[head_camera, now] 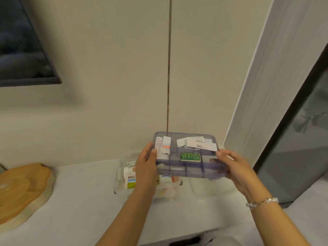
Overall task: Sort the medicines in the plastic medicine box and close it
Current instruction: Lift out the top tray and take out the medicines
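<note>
A bluish see-through divided tray (195,172) is held up in the air, tilted toward me. My left hand (146,166) grips its left end and my right hand (232,167) grips its right end. Inside it lie white medicine packets (198,144), a white and orange box (164,146) and a green blister pack (190,156). Under the tray, on the white counter, stands the clear plastic medicine box (118,180) holding a white carton with a green label (130,178) and other packets, partly hidden by my left forearm.
A wooden wavy-edged tray (23,192) lies at the counter's left. A clear lid or container (204,189) sits to the right of the box. A dark screen (23,50) hangs on the wall, and a glass door (301,130) stands to the right.
</note>
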`<action>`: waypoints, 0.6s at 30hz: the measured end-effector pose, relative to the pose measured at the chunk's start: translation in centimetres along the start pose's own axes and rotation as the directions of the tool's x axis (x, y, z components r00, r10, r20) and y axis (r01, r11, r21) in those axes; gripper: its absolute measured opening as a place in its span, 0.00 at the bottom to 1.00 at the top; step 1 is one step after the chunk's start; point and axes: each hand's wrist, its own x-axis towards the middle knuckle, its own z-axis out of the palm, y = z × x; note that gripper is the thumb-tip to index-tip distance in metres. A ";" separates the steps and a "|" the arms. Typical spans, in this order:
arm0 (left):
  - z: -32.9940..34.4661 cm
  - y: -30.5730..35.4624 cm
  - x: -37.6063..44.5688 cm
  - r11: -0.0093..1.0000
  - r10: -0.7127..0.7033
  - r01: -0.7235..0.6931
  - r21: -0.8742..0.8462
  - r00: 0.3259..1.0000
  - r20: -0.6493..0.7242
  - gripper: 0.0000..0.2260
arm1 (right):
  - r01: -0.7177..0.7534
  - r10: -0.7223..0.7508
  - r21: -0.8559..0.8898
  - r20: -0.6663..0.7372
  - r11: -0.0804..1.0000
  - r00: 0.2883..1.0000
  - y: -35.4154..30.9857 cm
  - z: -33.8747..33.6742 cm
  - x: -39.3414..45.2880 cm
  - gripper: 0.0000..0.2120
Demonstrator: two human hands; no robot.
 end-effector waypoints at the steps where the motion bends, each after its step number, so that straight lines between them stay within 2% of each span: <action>1: 1.1 -0.4 -0.1 1.000 -0.017 0.017 0.007 1.000 0.016 0.15 | -0.011 0.011 0.003 -0.009 1.000 1.000 0.0 -1.3 -0.2 0.07; 5: 5.8 -2.2 -1.1 0.990 -0.138 0.135 0.050 0.988 0.071 0.12 | -0.047 0.051 0.033 -0.123 0.998 0.991 1.0 -5.7 -0.5 0.08; 8: 9.2 -3.5 -2.1 0.974 -0.220 0.225 -0.035 0.968 0.125 0.15 | -0.066 0.084 0.089 -0.220 0.994 0.972 2.2 -8.2 -0.6 0.09; 11: 11.4 -4.7 -3.4 0.893 -0.335 0.402 -0.200 0.894 0.298 0.18 | -0.044 0.076 0.126 -0.265 0.991 0.961 3.4 -9.5 -0.6 0.13; 13: 12.4 -6.0 -4.5 0.864 -0.372 0.472 -0.172 0.832 0.412 0.20 | -0.048 0.081 0.126 -0.268 0.991 0.960 4.2 -9.6 -0.5 0.18; 18: 13.9 -9.2 -5.6 0.909 -0.335 0.412 -0.069 0.817 0.470 0.28 | -0.098 0.127 0.143 -0.213 0.985 0.969 6.9 -8.2 -0.2 0.31</action>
